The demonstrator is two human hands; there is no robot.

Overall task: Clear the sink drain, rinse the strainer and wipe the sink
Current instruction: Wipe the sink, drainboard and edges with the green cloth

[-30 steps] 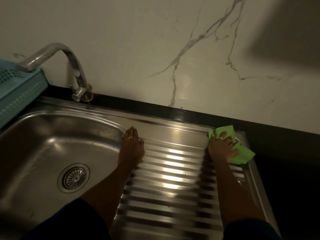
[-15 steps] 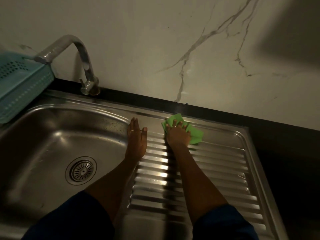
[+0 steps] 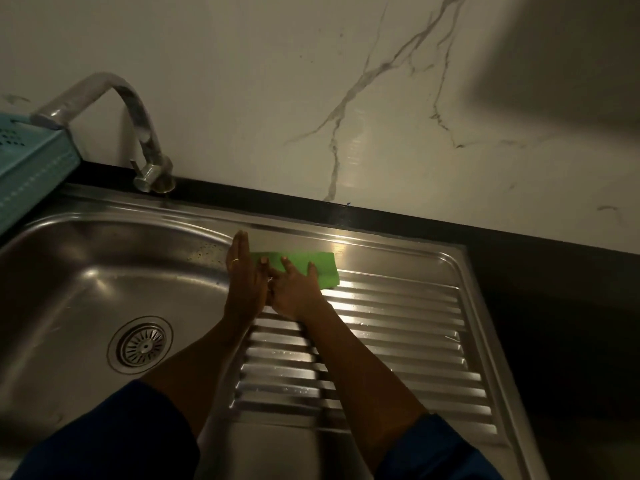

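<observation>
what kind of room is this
Most likely a home kitchen: a stainless steel sink with a ribbed drainboard, a curved tap at its back edge, and a marble-look wall behind the dark counter.

The steel sink (image 3: 86, 271) had a rounded basin on the left and a ribbed drainboard (image 3: 398, 323) on the right, both shiny, with small drops on the ribs. The round, slotted strainer (image 3: 140, 344) sat in the drain at the basin's bottom. A green cloth (image 3: 298, 261) lay flat, folded to a strip, at the drainboard's far edge, just right of the basin rim, pressed under the right hand's (image 3: 294, 292) spread fingers.
</observation>
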